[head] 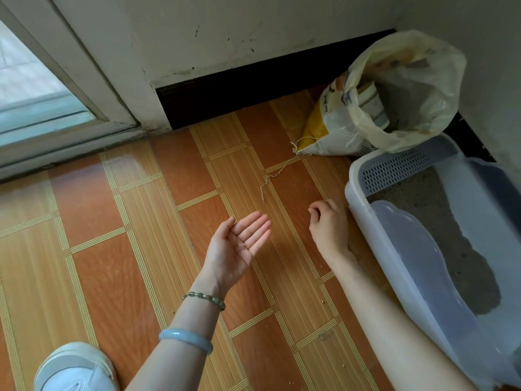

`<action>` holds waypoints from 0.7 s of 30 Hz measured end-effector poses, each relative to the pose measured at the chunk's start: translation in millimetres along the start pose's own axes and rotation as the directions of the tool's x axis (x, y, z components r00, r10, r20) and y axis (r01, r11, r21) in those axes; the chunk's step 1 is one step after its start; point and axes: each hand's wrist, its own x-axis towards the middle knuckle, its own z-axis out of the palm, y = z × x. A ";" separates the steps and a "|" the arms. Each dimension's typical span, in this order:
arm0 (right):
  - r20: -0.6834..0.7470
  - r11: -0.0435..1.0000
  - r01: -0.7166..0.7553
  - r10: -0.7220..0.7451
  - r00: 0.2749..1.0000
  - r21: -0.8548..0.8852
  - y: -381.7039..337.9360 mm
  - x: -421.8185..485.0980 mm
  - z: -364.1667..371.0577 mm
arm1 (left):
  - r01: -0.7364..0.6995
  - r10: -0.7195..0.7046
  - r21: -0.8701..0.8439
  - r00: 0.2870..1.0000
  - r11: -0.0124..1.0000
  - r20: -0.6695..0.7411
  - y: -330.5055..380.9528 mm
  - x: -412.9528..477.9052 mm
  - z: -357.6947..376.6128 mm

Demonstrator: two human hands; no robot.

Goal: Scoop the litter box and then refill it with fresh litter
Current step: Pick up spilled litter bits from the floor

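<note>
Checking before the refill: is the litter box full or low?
Low: litter covers only part of the litter box; bare floor shows.

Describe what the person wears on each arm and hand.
The left arm is bare, with no sleeve in view. It carries two bracelets: a thin bead bracelet of greenish oval beads at the wrist, and a smooth pale blue bangle further up the forearm. The right arm is bare too, with no jewellery, glove or sleeve visible.

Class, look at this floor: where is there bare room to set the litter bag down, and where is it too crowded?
Free: the wide tiled floor between the door frame, the shoe and the left hand. Crowded: the right corner, where the litter box, the litter bag and the trash bag sit together, with a loose string trailing out.
</note>
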 end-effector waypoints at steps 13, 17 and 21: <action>0.060 0.865 0.427 -0.456 0.888 0.262 -99.7 -46.5 -33.1 | -0.022 0.022 0.027 1.000 0.999 -0.001 -2.5 1.7 0.3; -0.070 0.908 0.269 -0.261 0.963 0.320 -73.3 -38.8 -41.1 | -0.018 0.018 -0.003 1.000 1.000 0.016 -1.8 0.5 0.7; 0.037 0.971 0.125 -0.135 0.990 0.202 -39.0 -43.9 -21.3 | -0.021 0.021 -0.044 1.000 0.999 0.005 -0.6 -1.3 -5.2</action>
